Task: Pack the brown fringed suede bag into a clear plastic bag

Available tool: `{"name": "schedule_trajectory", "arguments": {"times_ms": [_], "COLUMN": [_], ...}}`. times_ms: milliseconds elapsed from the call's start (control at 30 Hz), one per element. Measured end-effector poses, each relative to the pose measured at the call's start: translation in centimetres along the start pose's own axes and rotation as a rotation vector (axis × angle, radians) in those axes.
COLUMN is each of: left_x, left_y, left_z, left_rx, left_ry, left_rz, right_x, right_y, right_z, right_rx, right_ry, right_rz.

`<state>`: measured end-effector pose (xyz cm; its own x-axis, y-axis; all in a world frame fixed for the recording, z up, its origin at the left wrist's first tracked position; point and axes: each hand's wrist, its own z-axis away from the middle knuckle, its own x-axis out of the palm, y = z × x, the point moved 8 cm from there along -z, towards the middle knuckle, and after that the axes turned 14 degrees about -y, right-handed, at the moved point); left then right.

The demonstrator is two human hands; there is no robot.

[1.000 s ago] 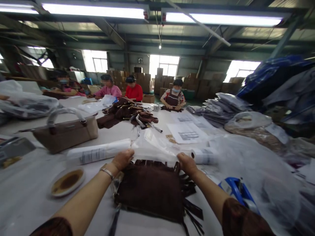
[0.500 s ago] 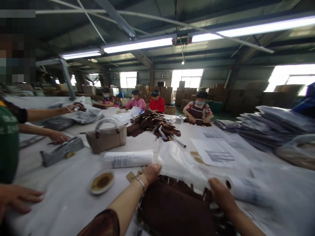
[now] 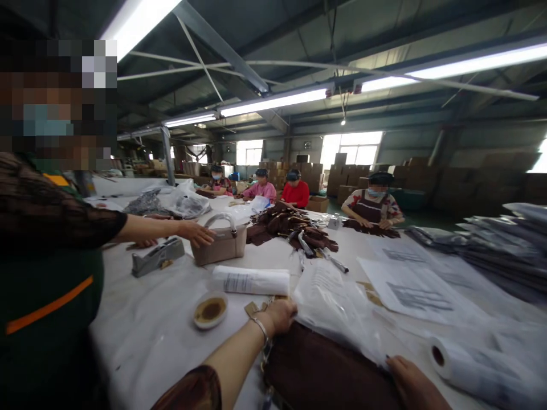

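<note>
My left hand (image 3: 281, 316), a bangle on its wrist, is closed on the near left corner of a clear plastic bag (image 3: 331, 299). At the opposite corner, my right hand (image 3: 408, 373) pinches the plastic's edge between thumb and fingers. Stretched between both hands, that edge lies along the far side of a dark brown leather bag (image 3: 329, 367). The leather bag lies on the table below my hands, partly cut off by the frame. Metal chain links (image 3: 265, 364) show at its left side, near my left wrist.
White-covered table (image 3: 149, 319) holds a small dish (image 3: 210, 311), plastic rolls (image 3: 252, 280) (image 3: 474, 361), a tape dispenser (image 3: 158, 256) and a brown leather pile (image 3: 290, 228). A co-worker's hand (image 3: 194, 232) touches a beige handbag (image 3: 222, 245) at left. Packed bags (image 3: 508, 245) are stacked right.
The view has turned left. The plastic's edge has come down over the leather bag's far fringe, both hands still holding it. The co-worker at left has reached to the beige handbag.
</note>
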<state>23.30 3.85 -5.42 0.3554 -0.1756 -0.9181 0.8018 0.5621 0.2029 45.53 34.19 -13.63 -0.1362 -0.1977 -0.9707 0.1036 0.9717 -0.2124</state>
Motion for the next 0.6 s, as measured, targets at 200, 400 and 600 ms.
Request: {"name": "schedule_trajectory", "arguments": {"times_ms": [200,400,600], "left_x": [-0.1,0.9,2.3], "left_y": [0.1,1.3,0.8], "left_z": [2.4,4.7,4.3], "left_rx": [-0.059,-0.099,-0.249], "left_ry": [0.057,0.064,0.035], "left_rz": [0.033,0.056,0.17], "right_x": [-3.2,-3.5,-1.6], "right_y": [-2.5,-4.0,-3.5], "right_z": [0.7,2.2,2.3], "right_rx": [0.045,0.168,0.347], "right_ry": [-0.052,-0.054,-0.045], "right_rz": [-0.052,-0.123,-0.236]}}
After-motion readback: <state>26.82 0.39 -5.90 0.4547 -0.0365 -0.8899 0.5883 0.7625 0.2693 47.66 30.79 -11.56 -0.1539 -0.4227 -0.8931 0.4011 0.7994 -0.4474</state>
